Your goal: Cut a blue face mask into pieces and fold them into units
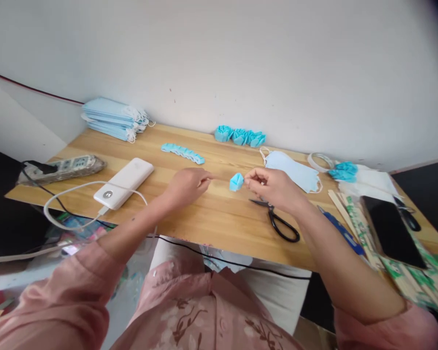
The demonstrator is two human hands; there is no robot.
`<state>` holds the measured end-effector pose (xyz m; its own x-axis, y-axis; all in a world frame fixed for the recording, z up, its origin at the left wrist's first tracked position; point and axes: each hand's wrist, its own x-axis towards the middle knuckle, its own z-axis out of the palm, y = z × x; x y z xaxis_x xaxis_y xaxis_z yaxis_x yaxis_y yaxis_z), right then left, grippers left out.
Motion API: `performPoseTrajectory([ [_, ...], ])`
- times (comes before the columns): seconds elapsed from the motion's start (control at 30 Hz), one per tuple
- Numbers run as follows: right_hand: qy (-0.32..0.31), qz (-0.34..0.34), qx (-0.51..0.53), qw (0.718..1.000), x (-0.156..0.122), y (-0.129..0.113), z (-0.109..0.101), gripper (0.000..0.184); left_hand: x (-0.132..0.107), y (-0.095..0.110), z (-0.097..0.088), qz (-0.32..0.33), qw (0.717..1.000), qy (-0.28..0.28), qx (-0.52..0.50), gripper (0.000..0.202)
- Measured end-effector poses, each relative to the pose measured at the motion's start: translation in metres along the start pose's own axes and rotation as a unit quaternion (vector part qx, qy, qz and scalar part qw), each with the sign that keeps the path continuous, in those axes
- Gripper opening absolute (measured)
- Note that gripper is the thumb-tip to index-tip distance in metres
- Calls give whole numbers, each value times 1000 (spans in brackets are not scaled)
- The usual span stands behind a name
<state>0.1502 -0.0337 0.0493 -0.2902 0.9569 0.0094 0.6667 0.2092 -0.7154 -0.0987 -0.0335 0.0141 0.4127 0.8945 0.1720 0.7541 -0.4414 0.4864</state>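
A small folded blue piece [236,182] is at the middle, above the table. My right hand [268,184] is closed in a pinch at the piece's right edge. My left hand [190,187] is to the left of the piece, a short gap away. Its thumb and index finger lie close together and point at the piece; whatever is between them is too small to make out. Black-handled scissors [282,226] lie partly under my right hand, blades toward the left. Farther back is a curved strip of folded light-blue pieces [182,153].
Three blue folded flowers [240,136] stand by the wall. A stack of masks [111,118], a power bank [126,182] and a power strip [63,169] are left. Rightward lie a mask [294,170], a tape roll [320,162], a blue cutter [341,231] and a phone [390,231].
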Motion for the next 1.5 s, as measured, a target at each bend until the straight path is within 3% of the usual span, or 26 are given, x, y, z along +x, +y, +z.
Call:
performPoseTrajectory([
  [0.07,-6,45,148,988,21,9,6,17,0,-16,-7,-21,995,-10,101,30],
  [0.13,-18,87,271,958,42,17,14,23,3,-27,-10,-37,983,-31,177,31],
  [0.23,-33,133,382,914,71,23,22,25,8,-35,-8,-49,971,-51,227,31],
  [0.33,-29,160,428,889,94,27,24,19,14,-40,-2,-53,968,-33,244,33],
  [0.57,-15,180,440,880,114,34,20,10,28,-53,0,-46,959,-43,277,33],
  [0.83,-5,173,439,882,96,39,18,10,34,-37,-4,-78,969,-79,219,35],
  [1.07,-32,157,467,870,36,9,7,24,-5,-1,16,-55,979,-61,185,28],
  [1.23,-29,177,450,875,-1,4,25,31,-27,18,31,-30,975,-67,208,29],
  [1.5,36,247,473,845,-11,12,46,30,-16,30,40,-80,966,-98,225,37],
])
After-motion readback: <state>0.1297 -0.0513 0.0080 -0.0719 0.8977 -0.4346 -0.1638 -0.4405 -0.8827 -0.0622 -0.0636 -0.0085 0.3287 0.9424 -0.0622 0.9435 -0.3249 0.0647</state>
